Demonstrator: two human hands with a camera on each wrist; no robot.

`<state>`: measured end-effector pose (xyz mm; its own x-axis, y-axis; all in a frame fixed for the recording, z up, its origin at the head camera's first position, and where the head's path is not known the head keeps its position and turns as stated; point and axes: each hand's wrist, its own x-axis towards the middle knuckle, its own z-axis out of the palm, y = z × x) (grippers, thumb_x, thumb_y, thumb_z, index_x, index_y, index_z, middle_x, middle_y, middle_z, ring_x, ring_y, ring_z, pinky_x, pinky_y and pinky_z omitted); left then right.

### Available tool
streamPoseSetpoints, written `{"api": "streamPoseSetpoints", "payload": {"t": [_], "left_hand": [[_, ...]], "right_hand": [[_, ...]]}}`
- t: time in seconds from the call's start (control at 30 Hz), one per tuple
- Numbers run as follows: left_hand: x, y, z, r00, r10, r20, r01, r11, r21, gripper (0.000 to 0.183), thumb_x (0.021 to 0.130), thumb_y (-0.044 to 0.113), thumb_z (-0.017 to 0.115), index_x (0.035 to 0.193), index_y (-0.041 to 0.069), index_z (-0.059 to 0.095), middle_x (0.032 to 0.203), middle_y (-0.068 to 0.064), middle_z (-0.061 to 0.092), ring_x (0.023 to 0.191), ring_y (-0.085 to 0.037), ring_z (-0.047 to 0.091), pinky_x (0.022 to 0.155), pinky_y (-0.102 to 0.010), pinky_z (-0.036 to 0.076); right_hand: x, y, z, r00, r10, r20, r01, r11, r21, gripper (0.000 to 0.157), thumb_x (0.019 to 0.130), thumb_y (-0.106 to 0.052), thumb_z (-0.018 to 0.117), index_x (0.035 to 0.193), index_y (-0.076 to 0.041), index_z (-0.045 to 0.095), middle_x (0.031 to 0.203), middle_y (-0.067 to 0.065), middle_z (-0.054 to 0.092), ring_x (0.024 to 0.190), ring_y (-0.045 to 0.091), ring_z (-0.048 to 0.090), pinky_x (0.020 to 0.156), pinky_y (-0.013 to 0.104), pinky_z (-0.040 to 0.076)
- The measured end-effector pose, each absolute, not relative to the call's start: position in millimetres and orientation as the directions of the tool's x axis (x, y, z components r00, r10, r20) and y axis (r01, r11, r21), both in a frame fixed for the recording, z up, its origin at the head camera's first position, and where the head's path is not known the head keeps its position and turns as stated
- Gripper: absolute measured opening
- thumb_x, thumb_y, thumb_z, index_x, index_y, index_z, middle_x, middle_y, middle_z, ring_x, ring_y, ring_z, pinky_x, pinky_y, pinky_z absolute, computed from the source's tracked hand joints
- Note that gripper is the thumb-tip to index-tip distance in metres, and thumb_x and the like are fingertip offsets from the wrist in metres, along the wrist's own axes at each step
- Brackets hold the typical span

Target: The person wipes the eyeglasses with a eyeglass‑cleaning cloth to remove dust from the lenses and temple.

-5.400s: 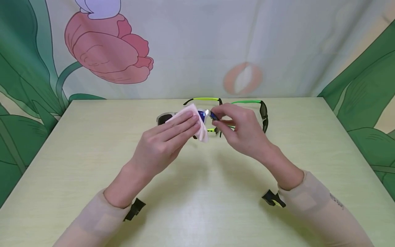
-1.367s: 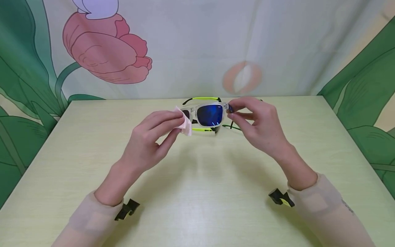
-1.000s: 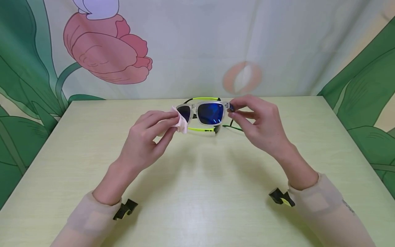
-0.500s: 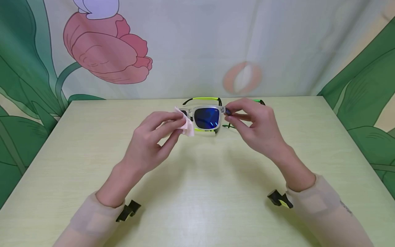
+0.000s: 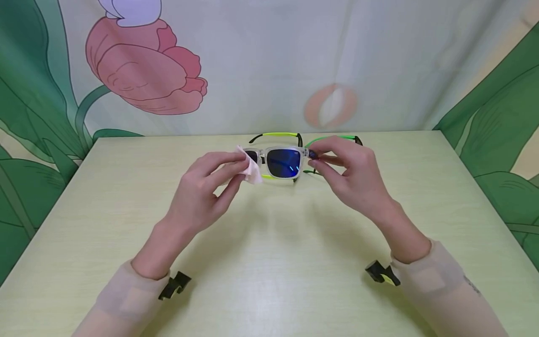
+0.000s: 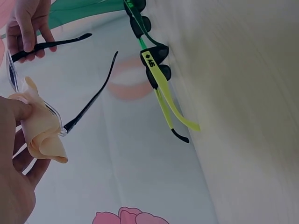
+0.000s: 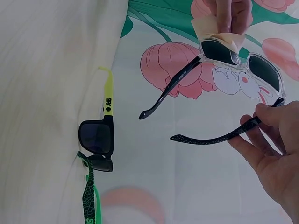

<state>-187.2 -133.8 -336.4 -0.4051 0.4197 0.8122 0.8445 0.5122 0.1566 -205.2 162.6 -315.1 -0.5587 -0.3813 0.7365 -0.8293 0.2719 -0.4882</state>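
Observation:
A pair of sunglasses [image 5: 284, 163] with a clear frame, blue mirrored lenses and dark temples is held up above the table. My right hand [image 5: 351, 175] pinches one temple [image 7: 219, 140] near its hinge. With the left hand [image 5: 204, 189] I pinch a pale pink cloth [image 5: 251, 168] folded over the lens on the other side. In the left wrist view the cloth [image 6: 41, 130] wraps both faces of that lens, between thumb and fingers. The right wrist view shows both temples unfolded, the free one [image 7: 170, 88] pointing away from the lenses.
Behind the held pair, sunglasses with yellow temples [image 5: 280, 135] stand on the table [image 5: 269, 262]. Beside them are sunglasses with green temples [image 5: 347, 137], partly hidden by my right hand. A printed curtain [image 5: 261, 65] hangs along the table's far edge.
Earlier the cloth lay over the lens nearer the right hand; now it covers the other lens, and the blue lens shows. Lately the sunglasses have dipped slightly, the left hand shifting a little back and forth.

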Motion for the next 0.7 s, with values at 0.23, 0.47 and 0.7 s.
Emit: {"api": "streamPoseSetpoints", "payload": {"t": [0.23,0.47,0.7], "left_hand": [[-191.8,-140.9,-340.3,-0.453,0.410,0.792,0.802,0.575,0.162,0.024,0.089,-0.002,0.076,0.113,-0.001,0.077,0.111,-0.015,0.072,0.100,-0.033,0.068,0.088,-0.045,0.053],[-193.2,-144.4,-341.7,-0.504,0.305,0.808,0.748,0.622,0.232,0.017,0.091,-0.001,0.072,0.108,-0.003,0.077,0.101,-0.014,0.074,0.091,-0.031,0.068,0.082,-0.044,0.052],[-192.6,-140.5,-335.7,-0.519,0.192,0.833,0.728,0.610,0.313,0.015,0.092,0.002,0.073,0.105,-0.005,0.077,0.100,-0.014,0.073,0.092,-0.029,0.068,0.081,-0.039,0.054]], "right_hand": [[-204.9,166.4,-315.8,-0.580,-0.363,0.729,-0.814,0.277,-0.510,0.027,0.082,0.018,0.076,0.105,0.005,0.071,0.103,0.008,0.074,0.095,0.020,0.072,0.083,0.029,0.059],[-205.4,169.1,-315.5,-0.597,-0.357,0.719,-0.802,0.251,-0.542,0.028,0.082,0.020,0.075,0.106,0.004,0.072,0.104,0.008,0.074,0.094,0.022,0.072,0.083,0.032,0.060],[-205.0,170.8,-316.4,-0.615,-0.379,0.691,-0.788,0.274,-0.551,0.029,0.082,0.018,0.077,0.105,0.001,0.073,0.106,0.005,0.074,0.095,0.016,0.071,0.084,0.032,0.059]]}}
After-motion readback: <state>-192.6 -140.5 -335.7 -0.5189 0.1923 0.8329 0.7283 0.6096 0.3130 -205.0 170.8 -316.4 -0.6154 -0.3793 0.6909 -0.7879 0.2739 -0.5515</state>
